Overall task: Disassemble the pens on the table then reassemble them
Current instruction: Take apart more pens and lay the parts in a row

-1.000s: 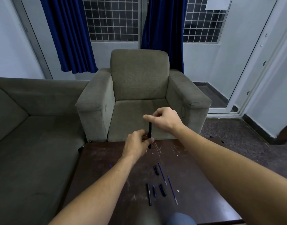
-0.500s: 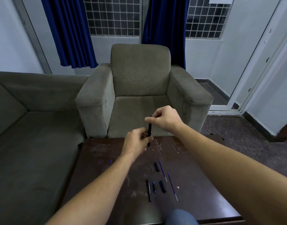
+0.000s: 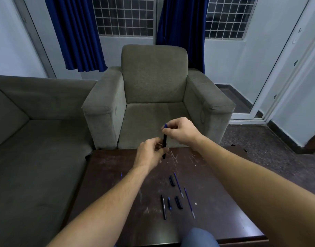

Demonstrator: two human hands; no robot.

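A: Where's the pen right now?

B: The black pen barrel [image 3: 164,143] stands nearly upright in the air over the far edge of the table [image 3: 215,175], in front of the armchair [image 3: 153,90]. The left hand [image 3: 149,155] has its fingers closed around the lower part; the right hand [image 3: 181,131] pinches the top with fingertips closed.

A: Anything different from a moment ago?

B: Yes. A blue tip [image 3: 165,124] now shows above the right fingertips, where a second ago only black barrel was visible. The hands have also spread slightly apart. I'd judge a refill is sliding through the top of the barrel, though whether it's going in or coming out I can't tell from this.

A: And the rest of the parts?

B: Lying loose on the table nearer the person: a second black barrel [image 3: 163,206], a small blue piece [image 3: 169,205] just beside it, two black caps [image 3: 171,180] [image 3: 178,202], and two thin blue refills [image 3: 178,184] [image 3: 189,202]. A tiny blue bit [image 3: 121,175] sits well apart to the left.

A: So how far along?

B: With that many parts still separated, reassembly looks mostly undone, and this pen is mid-step
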